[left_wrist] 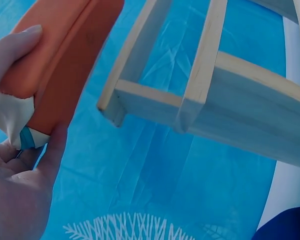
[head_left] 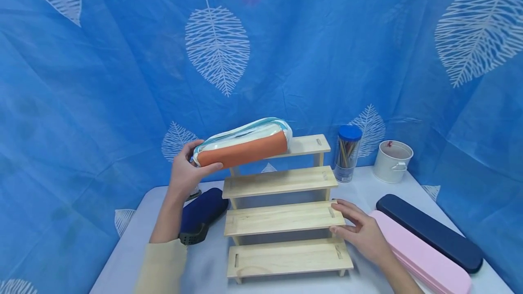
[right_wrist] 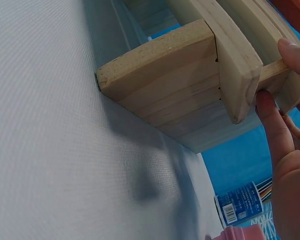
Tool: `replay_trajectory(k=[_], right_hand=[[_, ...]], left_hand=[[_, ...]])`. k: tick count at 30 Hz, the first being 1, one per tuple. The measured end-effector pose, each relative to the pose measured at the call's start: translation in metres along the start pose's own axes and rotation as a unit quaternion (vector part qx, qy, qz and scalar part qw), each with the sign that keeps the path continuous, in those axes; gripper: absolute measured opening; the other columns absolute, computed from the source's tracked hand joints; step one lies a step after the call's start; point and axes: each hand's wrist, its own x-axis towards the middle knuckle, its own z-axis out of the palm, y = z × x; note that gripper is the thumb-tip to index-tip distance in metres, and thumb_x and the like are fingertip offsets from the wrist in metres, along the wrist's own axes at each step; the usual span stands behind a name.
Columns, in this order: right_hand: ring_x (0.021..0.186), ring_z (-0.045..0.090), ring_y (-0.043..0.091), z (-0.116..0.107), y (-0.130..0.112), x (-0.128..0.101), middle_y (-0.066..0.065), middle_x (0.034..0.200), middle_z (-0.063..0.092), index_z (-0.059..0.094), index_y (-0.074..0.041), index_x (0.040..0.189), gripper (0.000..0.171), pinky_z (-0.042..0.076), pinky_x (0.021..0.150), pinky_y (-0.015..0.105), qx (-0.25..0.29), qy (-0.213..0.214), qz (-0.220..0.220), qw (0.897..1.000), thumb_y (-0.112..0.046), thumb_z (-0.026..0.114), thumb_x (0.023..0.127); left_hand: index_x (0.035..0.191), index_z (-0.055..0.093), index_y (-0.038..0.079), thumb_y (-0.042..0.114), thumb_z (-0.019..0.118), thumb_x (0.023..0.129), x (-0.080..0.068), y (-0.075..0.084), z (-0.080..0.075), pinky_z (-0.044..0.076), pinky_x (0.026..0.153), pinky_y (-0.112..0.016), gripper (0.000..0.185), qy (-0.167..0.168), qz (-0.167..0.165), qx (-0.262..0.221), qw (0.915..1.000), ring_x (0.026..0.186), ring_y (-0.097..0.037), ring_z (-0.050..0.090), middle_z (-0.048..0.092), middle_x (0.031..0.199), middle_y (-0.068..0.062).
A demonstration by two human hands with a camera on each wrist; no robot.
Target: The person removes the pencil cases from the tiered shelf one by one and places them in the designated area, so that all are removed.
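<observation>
My left hand (head_left: 204, 155) grips the left end of an orange pencil case (head_left: 245, 146) with a clear top and teal zip. It holds the case level, with its right end over the top step of a wooden stepped rack (head_left: 282, 217). In the left wrist view, my thumb and fingers (left_wrist: 40, 85) wrap the case's end (left_wrist: 65, 50) beside the rack's frame (left_wrist: 225, 100). My right hand (head_left: 336, 216) pinches the right end of the rack's third step down, fingers on top and thumb below. The right wrist view shows those fingertips (right_wrist: 277, 75) on the board's end (right_wrist: 180, 85).
A dark blue pouch (head_left: 202, 214) lies on the white table (head_left: 130, 257) left of the rack. Behind the rack on the right stand a blue-lidded tube of coloured pencils (head_left: 347, 153) and a white cup (head_left: 393, 161). A pink case (head_left: 421, 257) and a navy case (head_left: 429, 232) lie at right.
</observation>
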Motion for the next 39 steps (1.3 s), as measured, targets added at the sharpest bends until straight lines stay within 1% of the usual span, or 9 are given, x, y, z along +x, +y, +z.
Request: replay_trajectory(k=[8,12,17,21,25,28,32,35,39], right_hand=[[0.127,0.044,0.033,0.0,-0.002,0.0,0.008,0.144,0.043,0.059,-0.013,0.131,0.059,0.053,0.082,0.028,0.0,0.003,-0.004,1.0,-0.025,0.081,0.078],[0.127,0.044,0.028,0.0,-0.003,0.0,0.006,0.143,0.043,0.059,-0.014,0.132,0.059,0.053,0.082,0.029,0.002,0.002,-0.004,1.0,-0.025,0.081,0.078],[0.127,0.045,0.026,0.001,-0.004,0.0,0.006,0.143,0.044,0.06,-0.014,0.131,0.059,0.053,0.082,0.029,-0.001,0.006,-0.001,1.0,-0.025,0.082,0.077],[0.128,0.045,0.025,0.001,-0.004,0.0,0.006,0.143,0.044,0.06,-0.014,0.131,0.06,0.053,0.082,0.029,-0.002,0.007,-0.001,1.0,-0.026,0.082,0.077],[0.127,0.045,0.023,0.001,-0.003,0.0,0.006,0.143,0.043,0.059,-0.014,0.131,0.059,0.053,0.082,0.029,0.0,0.006,-0.003,1.0,-0.025,0.082,0.078],[0.125,0.046,0.013,0.002,-0.002,0.0,0.006,0.143,0.044,0.06,-0.015,0.131,0.058,0.053,0.082,0.029,-0.001,0.008,-0.006,1.0,-0.025,0.081,0.078],[0.121,0.048,0.002,0.002,-0.001,0.0,0.011,0.143,0.044,0.059,-0.01,0.131,0.058,0.053,0.082,0.031,0.018,0.007,-0.023,1.0,-0.019,0.081,0.079],[0.12,0.049,0.003,0.002,0.0,0.0,0.016,0.143,0.043,0.058,-0.006,0.131,0.058,0.053,0.082,0.032,0.032,0.001,-0.034,0.999,-0.014,0.08,0.079],[0.12,0.049,0.003,0.001,0.0,-0.001,0.014,0.144,0.043,0.059,-0.008,0.131,0.058,0.054,0.082,0.032,0.025,0.003,-0.025,0.999,-0.016,0.081,0.079]], left_hand=[[0.138,0.045,0.009,0.028,0.088,0.071,-0.006,-0.004,-0.014,0.054,0.08,-0.027,0.082,0.04,0.002,-0.007,0.9992,0.113,-0.026,0.05,0.049,0.13,-0.009],[0.138,0.046,0.01,0.023,0.088,0.071,-0.011,-0.001,-0.02,0.054,0.078,-0.025,0.08,0.048,-0.003,-0.01,0.9988,0.112,-0.026,0.05,0.048,0.13,-0.008],[0.138,0.046,0.009,0.015,0.086,0.073,-0.018,0.003,-0.025,0.054,0.077,-0.023,0.076,0.05,0.01,-0.023,0.9984,0.112,-0.027,0.051,0.047,0.131,-0.01],[0.138,0.045,0.011,0.013,0.085,0.074,-0.025,0.005,-0.03,0.053,0.078,-0.023,0.076,0.048,0.016,-0.029,0.9983,0.113,-0.026,0.049,0.046,0.132,-0.009],[0.139,0.043,0.011,0.012,0.085,0.074,-0.035,0.006,-0.036,0.052,0.079,-0.021,0.078,0.053,0.008,-0.023,0.9983,0.113,-0.025,0.049,0.045,0.132,-0.009],[0.14,0.042,0.012,0.011,0.085,0.074,-0.043,0.006,-0.041,0.052,0.078,-0.02,0.079,0.065,0.003,-0.011,0.9978,0.112,-0.024,0.049,0.046,0.132,-0.008],[0.14,0.043,0.014,0.009,0.085,0.073,-0.056,0.005,-0.05,0.052,0.076,-0.019,0.079,0.086,-0.011,-0.01,0.9962,0.112,-0.023,0.048,0.046,0.131,-0.007],[0.14,0.043,0.014,0.006,0.085,0.072,-0.066,0.001,-0.055,0.052,0.075,-0.018,0.08,0.101,-0.031,-0.015,0.9943,0.112,-0.024,0.047,0.045,0.13,-0.007],[0.139,0.043,0.013,0.002,0.084,0.072,-0.078,-0.005,-0.059,0.052,0.073,-0.016,0.08,0.117,-0.046,-0.011,0.992,0.111,-0.023,0.046,0.044,0.13,-0.007]])
